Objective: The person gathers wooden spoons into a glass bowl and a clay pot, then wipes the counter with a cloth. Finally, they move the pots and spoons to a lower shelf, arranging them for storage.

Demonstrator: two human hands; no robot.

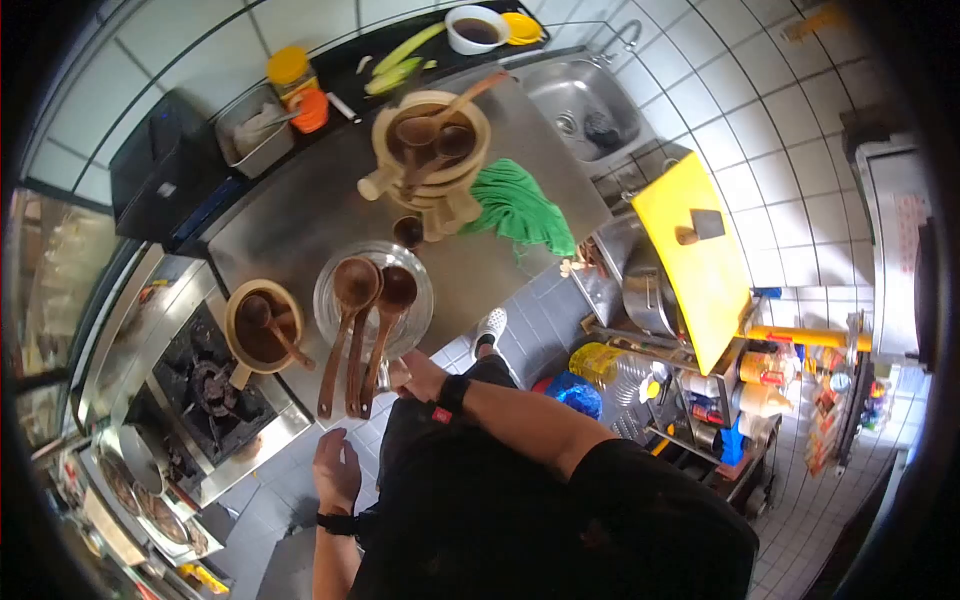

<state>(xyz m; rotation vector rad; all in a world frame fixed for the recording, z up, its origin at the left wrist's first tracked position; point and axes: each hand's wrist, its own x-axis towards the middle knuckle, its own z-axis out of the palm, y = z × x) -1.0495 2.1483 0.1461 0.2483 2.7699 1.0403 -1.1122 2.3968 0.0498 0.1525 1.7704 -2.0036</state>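
Observation:
My right hand (422, 378) is wrapped around the short handle of a clear, round pan (424, 325) at the counter's front edge. Wooden ladles (354, 283) lie in this pan, bowls at the far side, their long handles sticking out over the near rim. My left hand (337, 470) hangs below those handles, fingers loosely bent, apart and holding nothing. Left of the pan, a beige pot (236, 372) contains brown liquid and a wooden ladle (257, 311). Farther back, stacked beige pots (378, 184) hold more wooden ladles. A small dark ladle bowl (408, 231) rests beside them.
A green cloth (517, 205) lies on the steel counter (300, 215) near the sink (560, 85). The gas stove (215, 390) is at left. A yellow board (690, 260) stands at right above a rack. A white bowl (476, 30) of dark liquid sits at the back.

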